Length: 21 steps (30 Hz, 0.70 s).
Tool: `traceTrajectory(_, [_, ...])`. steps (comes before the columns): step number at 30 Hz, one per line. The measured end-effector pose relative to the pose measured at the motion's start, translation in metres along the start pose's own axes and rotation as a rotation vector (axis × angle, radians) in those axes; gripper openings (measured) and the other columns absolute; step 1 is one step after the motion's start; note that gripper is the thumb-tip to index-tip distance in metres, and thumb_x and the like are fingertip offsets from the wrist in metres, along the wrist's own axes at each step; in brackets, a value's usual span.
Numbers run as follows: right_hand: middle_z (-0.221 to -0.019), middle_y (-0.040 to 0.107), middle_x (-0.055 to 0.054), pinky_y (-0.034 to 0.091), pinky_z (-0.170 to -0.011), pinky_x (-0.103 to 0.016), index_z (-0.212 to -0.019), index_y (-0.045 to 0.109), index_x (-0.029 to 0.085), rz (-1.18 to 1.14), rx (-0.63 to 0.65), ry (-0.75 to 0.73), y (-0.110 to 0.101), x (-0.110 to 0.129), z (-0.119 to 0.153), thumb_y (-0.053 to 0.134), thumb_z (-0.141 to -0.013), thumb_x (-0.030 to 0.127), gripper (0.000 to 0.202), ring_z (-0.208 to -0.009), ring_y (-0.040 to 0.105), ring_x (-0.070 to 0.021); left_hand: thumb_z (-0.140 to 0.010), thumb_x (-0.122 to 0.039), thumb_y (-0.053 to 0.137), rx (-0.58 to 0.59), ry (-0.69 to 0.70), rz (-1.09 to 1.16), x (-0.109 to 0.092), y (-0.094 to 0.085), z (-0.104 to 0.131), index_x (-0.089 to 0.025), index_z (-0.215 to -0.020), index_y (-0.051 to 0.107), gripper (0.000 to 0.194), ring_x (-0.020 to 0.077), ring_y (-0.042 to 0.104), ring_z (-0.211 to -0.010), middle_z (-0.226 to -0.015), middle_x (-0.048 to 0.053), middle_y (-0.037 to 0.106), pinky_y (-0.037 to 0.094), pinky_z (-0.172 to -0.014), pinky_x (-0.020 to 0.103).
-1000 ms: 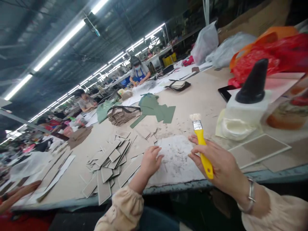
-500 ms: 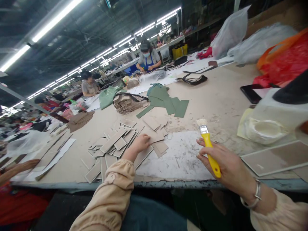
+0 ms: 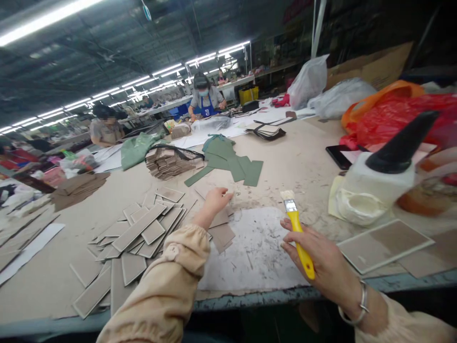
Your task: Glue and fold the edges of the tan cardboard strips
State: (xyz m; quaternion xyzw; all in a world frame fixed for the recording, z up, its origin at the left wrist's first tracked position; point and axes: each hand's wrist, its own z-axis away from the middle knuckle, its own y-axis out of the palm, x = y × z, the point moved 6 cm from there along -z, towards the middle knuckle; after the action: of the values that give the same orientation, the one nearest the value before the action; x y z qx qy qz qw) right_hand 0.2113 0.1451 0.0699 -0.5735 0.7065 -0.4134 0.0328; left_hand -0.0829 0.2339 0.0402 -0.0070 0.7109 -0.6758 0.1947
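Observation:
A yellow-handled paintbrush [image 3: 299, 238] is held in my right hand [image 3: 321, 259], its pale bristles pointing up and away from me over a stained white sheet [image 3: 257, 252]. My left hand [image 3: 214, 205] reaches over flat beige pieces [image 3: 220, 233] at that sheet's left edge. Its fingertips are slightly apart, with nothing visible between them; whether they touch a piece is unclear. Left of my forearm lies a loose heap of pale-edged beige pieces [image 3: 139, 228]. Several flat green pieces [image 3: 232, 162] lie beyond my left hand.
At right stand a white bottle with a black nozzle [image 3: 383, 176], a pale-edged panel [image 3: 385, 245], a phone [image 3: 337, 157] and red plastic bags [image 3: 396, 119]. A strapped bundle of brown pieces [image 3: 171, 162] lies farther back. Co-workers [image 3: 207, 102] are across the table.
My view has turned and shifted, so the table's contents sit differently. My left hand has moved forward off the nearer pieces, its fingertips now more extended. My right hand still grips the paintbrush.

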Motion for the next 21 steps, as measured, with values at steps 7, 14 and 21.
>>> traceTrajectory(7, [-0.103,0.067,-0.009,0.048,-0.095,-0.038,-0.094,0.057,0.02,-0.052,0.051,0.047,-0.01,0.002,-0.004,0.056,-0.086,0.017,0.008,-0.112,0.058,-0.0205,-0.079,-0.047,0.059,-0.036,-0.058,-0.023,-0.077,0.056,-0.075,-0.008,-0.11,0.061,0.05,0.0306,0.056,-0.111,-0.114,0.021,0.062,0.042,-0.092,0.035])
traceTrajectory(14, [-0.096,0.068,-0.008,0.052,-0.084,-0.032,-0.104,0.057,0.018,-0.094,-0.006,0.089,-0.025,-0.014,-0.003,0.052,-0.091,0.03,0.018,-0.101,0.063,-0.0182,-0.068,-0.03,0.073,-0.029,-0.18,0.029,-0.094,0.069,-0.108,-0.004,-0.112,0.055,0.054,0.0333,0.06,-0.101,-0.107,0.023,0.063,0.047,-0.08,0.037])
traceTrajectory(21, [-0.081,0.063,-0.004,0.049,-0.06,-0.026,-0.112,0.061,0.022,-0.148,-0.229,0.324,-0.057,-0.038,0.017,0.045,-0.094,0.036,0.028,-0.066,0.06,-0.0131,-0.085,-0.035,0.054,-0.308,0.176,0.024,-0.078,-0.002,-0.028,-0.018,-0.094,0.066,0.023,0.0189,0.06,-0.085,-0.088,0.004,0.065,0.044,-0.076,0.028])
